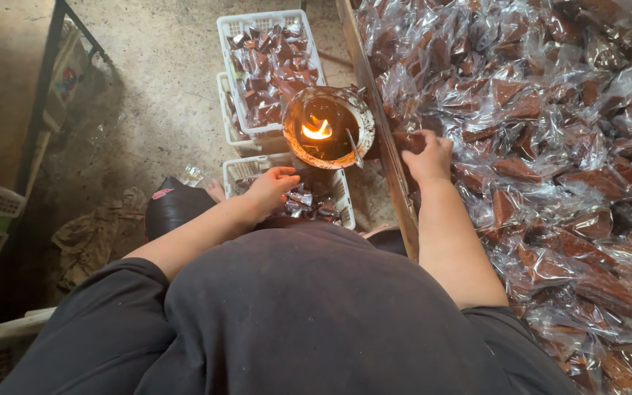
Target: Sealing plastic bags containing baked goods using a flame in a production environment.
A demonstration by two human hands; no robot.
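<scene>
Head view: the right hand (429, 155) is seen closed on a packet (408, 141) at the near edge of the surface (393, 168), which is heaped with wrapped brown packets; the left hand (272, 187) is held loosely curled, empty, over the nearest basket (245, 170); a flame pot (328, 126) stands between both hands, just beyond them.

Glossy clear plastic packets (543, 146), white plastic baskets (232, 33), rough concrete floor (155, 88).
</scene>
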